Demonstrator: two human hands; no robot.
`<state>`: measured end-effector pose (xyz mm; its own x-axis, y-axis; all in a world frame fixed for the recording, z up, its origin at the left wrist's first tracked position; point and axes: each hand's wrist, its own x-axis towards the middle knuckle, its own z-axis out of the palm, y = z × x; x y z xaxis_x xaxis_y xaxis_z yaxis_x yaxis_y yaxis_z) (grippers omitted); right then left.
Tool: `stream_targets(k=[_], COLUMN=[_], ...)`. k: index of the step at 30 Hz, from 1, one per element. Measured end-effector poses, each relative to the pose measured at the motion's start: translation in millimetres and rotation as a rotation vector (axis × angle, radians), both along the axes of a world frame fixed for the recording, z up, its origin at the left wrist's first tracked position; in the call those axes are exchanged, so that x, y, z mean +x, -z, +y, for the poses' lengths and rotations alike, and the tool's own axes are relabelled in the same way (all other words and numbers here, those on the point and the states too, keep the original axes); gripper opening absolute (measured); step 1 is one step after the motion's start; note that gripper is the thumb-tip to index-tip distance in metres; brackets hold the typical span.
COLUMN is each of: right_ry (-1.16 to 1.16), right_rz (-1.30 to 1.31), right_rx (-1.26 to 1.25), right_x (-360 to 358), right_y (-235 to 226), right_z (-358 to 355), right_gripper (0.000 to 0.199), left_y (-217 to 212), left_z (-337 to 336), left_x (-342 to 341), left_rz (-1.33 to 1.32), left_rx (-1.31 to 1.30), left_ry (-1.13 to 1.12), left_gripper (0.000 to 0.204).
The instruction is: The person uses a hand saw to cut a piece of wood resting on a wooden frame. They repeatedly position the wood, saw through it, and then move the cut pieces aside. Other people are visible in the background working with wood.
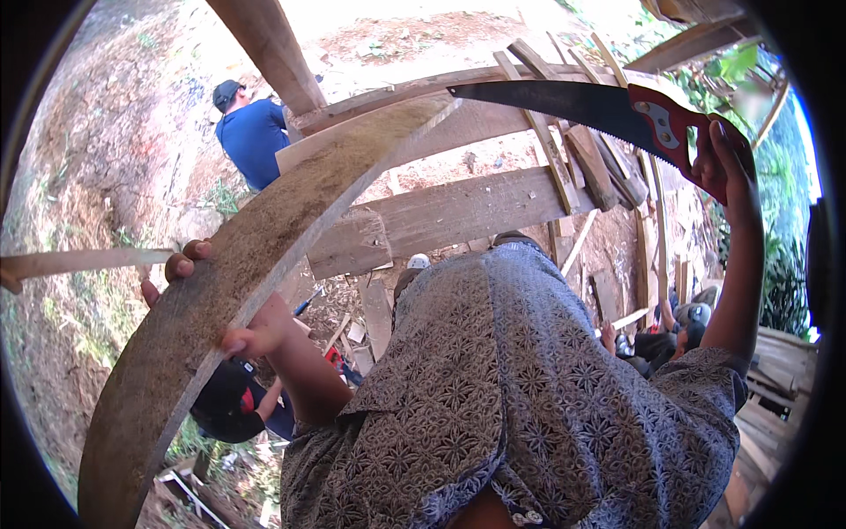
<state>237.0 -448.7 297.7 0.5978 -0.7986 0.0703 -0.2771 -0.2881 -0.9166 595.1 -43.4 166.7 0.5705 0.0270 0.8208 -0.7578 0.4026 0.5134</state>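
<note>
A long wooden board (264,229) runs from the lower left up to the top middle, looking curved in this view. My left hand (263,331) is closed around it, with fingertips over its far edge and the thumb on its near edge. Up at the right, my right hand (724,167) is wrapped round the red handle of a handsaw (573,103). The saw's dark blade points left, teeth facing down. Its tip appears right beside the board's far end; whether they touch I cannot tell.
A wide plank (467,212) lies across the middle, below a long beam (414,90). Thin wooden strips (551,150) cross them. A post (269,53) rises at the top. People work nearby: one in a blue shirt (251,132), one in a black cap (220,397), another at right (661,339).
</note>
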Motion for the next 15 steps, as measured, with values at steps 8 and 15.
stream_targets(k=[8,15], right_ry=[-0.562,-0.494], right_rz=[0.022,-0.168], right_rx=[-0.129,0.135], right_x=[63,68], right_y=[37,147], right_z=[-188,-250], right_gripper=[0.036,0.04], left_y=[29,72], left_z=[12,-27], left_x=[-139,-281], left_rz=[0.395,0.811], left_rx=[0.187,-0.329], left_ry=[-0.265,-0.293], left_gripper=[0.099,0.087])
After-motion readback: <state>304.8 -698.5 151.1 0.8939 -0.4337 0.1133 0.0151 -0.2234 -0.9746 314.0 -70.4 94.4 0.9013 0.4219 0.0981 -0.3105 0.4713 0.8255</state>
